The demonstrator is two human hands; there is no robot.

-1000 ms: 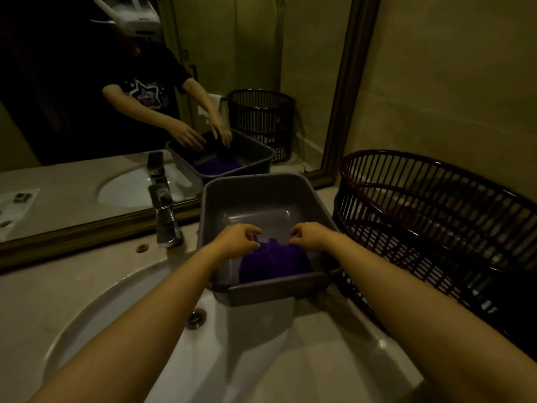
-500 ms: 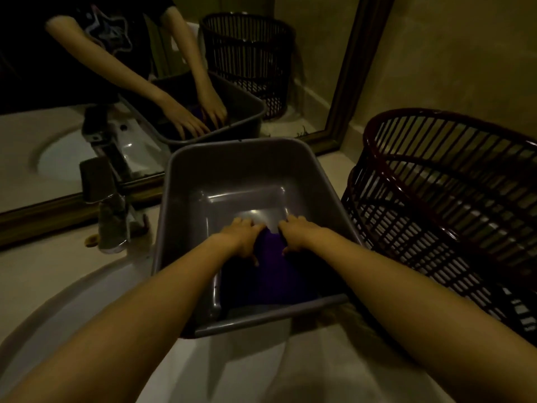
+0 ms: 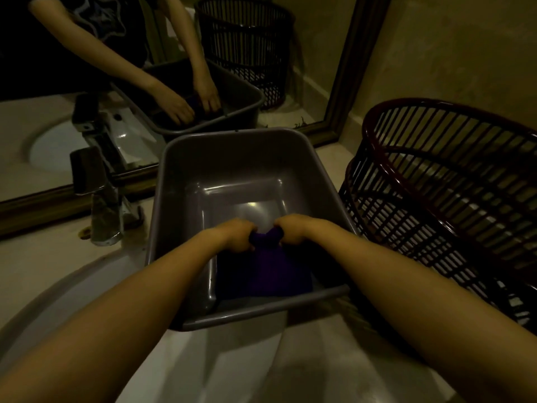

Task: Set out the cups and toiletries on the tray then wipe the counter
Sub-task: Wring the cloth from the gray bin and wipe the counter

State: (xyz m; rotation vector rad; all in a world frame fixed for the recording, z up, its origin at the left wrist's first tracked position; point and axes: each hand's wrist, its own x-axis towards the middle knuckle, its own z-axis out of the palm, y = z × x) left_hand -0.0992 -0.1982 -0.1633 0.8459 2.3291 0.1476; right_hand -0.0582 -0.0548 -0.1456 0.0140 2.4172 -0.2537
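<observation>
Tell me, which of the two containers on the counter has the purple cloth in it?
The solid grey plastic tub, where the left hand and right hand grip the purple cloth. The dark slatted basket beside it is openwork.

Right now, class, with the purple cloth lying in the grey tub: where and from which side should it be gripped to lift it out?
Grip the bunched far edge of the purple cloth, coming from above through the open top of the grey tub. The cloth lies limp on the floor by the near wall, so only a gathered fold gives purchase. The left hand and right hand already pinch there.
</observation>
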